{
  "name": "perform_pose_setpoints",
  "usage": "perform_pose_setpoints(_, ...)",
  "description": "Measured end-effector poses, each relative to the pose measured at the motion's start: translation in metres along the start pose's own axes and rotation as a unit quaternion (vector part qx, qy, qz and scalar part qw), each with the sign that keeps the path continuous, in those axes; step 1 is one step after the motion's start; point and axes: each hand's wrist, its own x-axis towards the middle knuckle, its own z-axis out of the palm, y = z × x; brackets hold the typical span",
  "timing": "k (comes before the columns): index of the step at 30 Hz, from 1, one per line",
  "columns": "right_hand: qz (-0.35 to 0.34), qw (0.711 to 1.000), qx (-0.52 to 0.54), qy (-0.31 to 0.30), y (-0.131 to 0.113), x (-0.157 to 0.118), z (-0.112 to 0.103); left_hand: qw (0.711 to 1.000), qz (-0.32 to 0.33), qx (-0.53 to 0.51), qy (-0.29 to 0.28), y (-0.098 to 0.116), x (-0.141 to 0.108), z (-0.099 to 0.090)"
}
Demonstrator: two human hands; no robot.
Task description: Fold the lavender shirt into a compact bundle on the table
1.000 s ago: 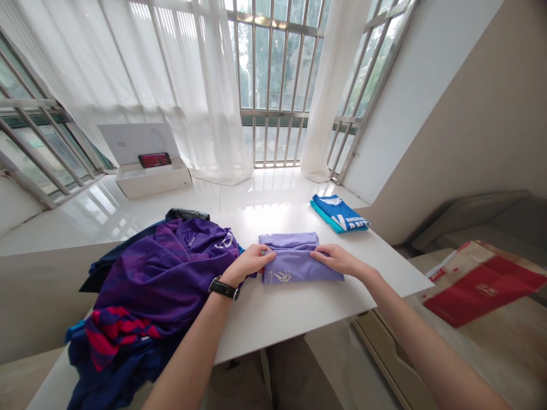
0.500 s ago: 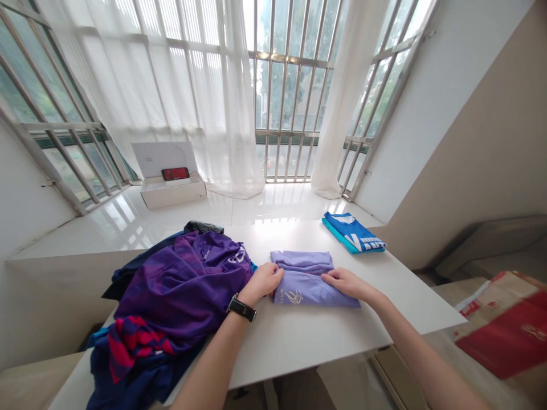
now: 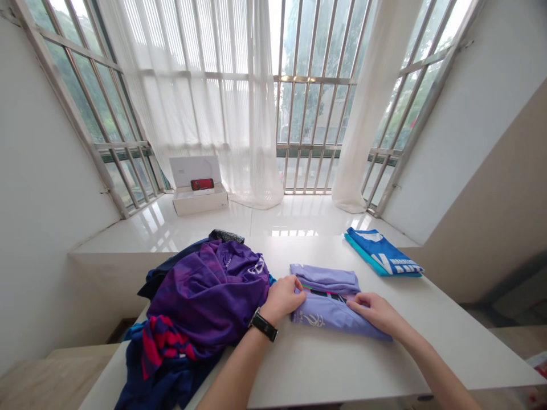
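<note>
**Lilac jersey point(image 3: 327, 302) part-folded under both hands, loose heap at 9 o'clock**

The lilac jersey lies mid-board on a white table point(image 3: 342, 378), folded to a rough rectangle. Top band is turned over, a dark strip w/ bits of green & pink print shows across the middle, and a logo sits low on the front panel. Not squared off yet: the lower corner juts out toward 4 o'clock.

L hand point(image 3: 282, 299), wearing a black watch point(image 3: 264, 324), is at the jersey's 9 o'clock edge, fingers half-curled, tips on the cloth. Can't tell if it's pinching or only pressing. R hand point(image 3: 376, 313) is at 4 o'clock, fingers stretched out on the lower panel, pressing flat, no cloth gathered up.

Done so far: a blue jersey point(image 3: 382, 253) w/ white lettering lies folded flat at the jersey's 2 o'clock, well clear of the hands, teal layer showing beneath.

Not done: a heap just beside the L hand, w/ a purple jersey point(image 3: 209, 296) on top and a navy garment w/ red stripes point(image 3: 164, 347) under it, all loose and unfolded.

Further out at 11 o'clock: an open white box point(image 3: 199, 202) holding a phone point(image 3: 202, 184), on the tiled ledge.
</note>
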Motion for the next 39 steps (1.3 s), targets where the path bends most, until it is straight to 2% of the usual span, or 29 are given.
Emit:
perform_pose_setpoints(3,0.001,0.999,-0.002,0.038,0.002,-0.005,0.002,0.999,0.006,0.032,-0.001,0.002,-0.004,-0.002)
perform_pose_setpoints(8,0.006,0.984,-0.08,0.157,0.009,-0.017,0.012,0.997,0.009,0.073,0.007,0.008,-0.013,-0.009)
perform_pose_setpoints(11,-0.067,0.958,-0.145,0.237,0.011,-0.018,0.015,0.994,0.037,0.101,0.031,0.011,-0.016,-0.012)
perform_pose_setpoints(13,-0.126,0.941,-0.179,0.258,0.007,-0.014,0.016,0.988,0.088,0.113,0.051,0.011,-0.015,-0.01)
perform_pose_setpoints(17,-0.204,0.925,-0.213,0.238,-0.004,0.002,0.018,0.974,0.189,0.095,0.082,0.015,-0.009,0.002)
perform_pose_setpoints(21,-0.238,0.925,-0.205,0.215,-0.001,0.015,0.025,0.967,0.203,0.088,0.124,0.02,-0.006,0.024)
perform_pose_setpoints(27,-0.258,0.926,-0.184,0.203,0.013,0.02,0.03,0.965,0.214,0.141,0.05,0.012,-0.005,0.046)
perform_pose_setpoints(34,-0.284,0.914,-0.197,0.212,0.021,0.035,0.034,0.969,0.195,0.139,0.067,0.016,-0.008,0.042)
perform_pose_setpoints(39,-0.263,0.919,-0.205,0.212,0.032,0.036,0.04,0.974,0.163,0.138,0.081,0.021,-0.009,0.038)
